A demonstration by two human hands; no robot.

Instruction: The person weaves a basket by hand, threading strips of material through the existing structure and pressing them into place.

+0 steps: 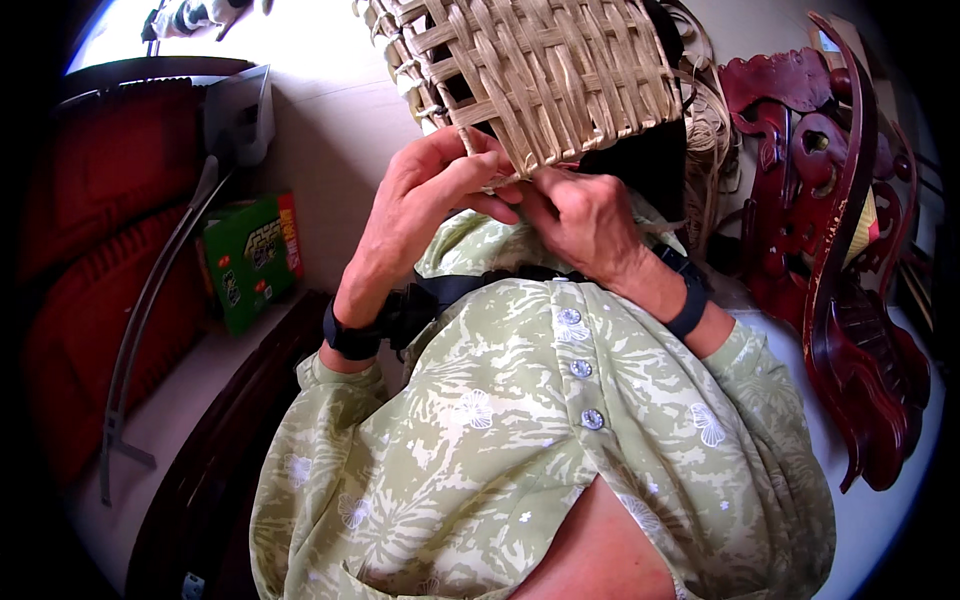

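Observation:
A woven basket (560, 85) of flat tan strips is tilted in front of me, its nearer edge just above my hands. At its lower left corner my left hand (430, 185) is closed, with thumb and fingers pinching the corner strip. Right beside it my right hand (585, 215) is also closed, its fingertips pressed together on a strip under the basket's edge. The fingertips of both hands nearly meet there. The strip's exact end is hard to make out. Gaps show in the weave near the left corner.
Loose tan strips (712, 135) hang in a bundle to the basket's right. A carved dark red wooden chair (840, 260) stands at the far right. On the left are a green box (243, 265), a grey curved metal stand (175, 245) and red panels (110, 190).

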